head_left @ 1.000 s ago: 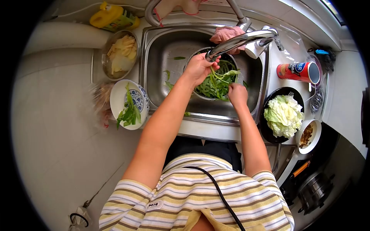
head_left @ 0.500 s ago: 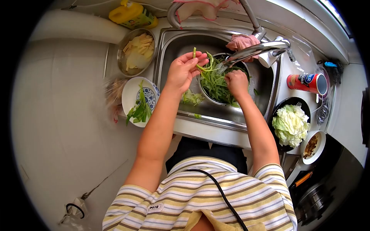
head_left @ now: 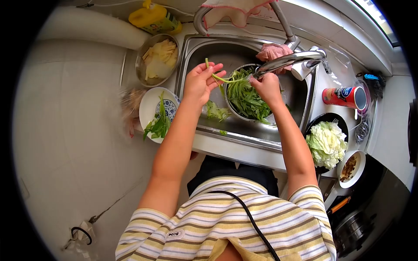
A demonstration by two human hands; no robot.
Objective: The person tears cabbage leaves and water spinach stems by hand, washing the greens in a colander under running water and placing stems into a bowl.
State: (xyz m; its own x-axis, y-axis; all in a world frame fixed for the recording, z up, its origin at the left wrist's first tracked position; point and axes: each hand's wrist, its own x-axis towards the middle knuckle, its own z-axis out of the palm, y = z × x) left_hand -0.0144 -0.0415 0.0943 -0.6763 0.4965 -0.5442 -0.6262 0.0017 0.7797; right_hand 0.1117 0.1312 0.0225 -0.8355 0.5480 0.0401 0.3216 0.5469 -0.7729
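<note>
My left hand [head_left: 200,83] pinches thin green stems [head_left: 222,79] above the left part of the sink, with some fingers held apart. The stems stretch right toward my right hand [head_left: 266,88], whose fingers are closed on the greens under the faucet [head_left: 291,61]. Its fingertips are partly hidden. Below, a round metal bowl [head_left: 230,104] full of long leafy greens [head_left: 249,100] stands in the steel sink [head_left: 209,51]. Loose pale green leaves [head_left: 217,111] lie in the sink left of the bowl.
Left of the sink are a bowl of pale slices [head_left: 160,58], a patterned white bowl [head_left: 147,106] with green leaves, and a yellow bottle [head_left: 155,19]. On the right are cabbage [head_left: 326,143] on a black plate, a red canister [head_left: 344,97] and a small white bowl [head_left: 358,174].
My left hand has moved left with the stems, drawing them out longer. My right hand has risen from the greens in the bowl to just below the faucet's mouth.
</note>
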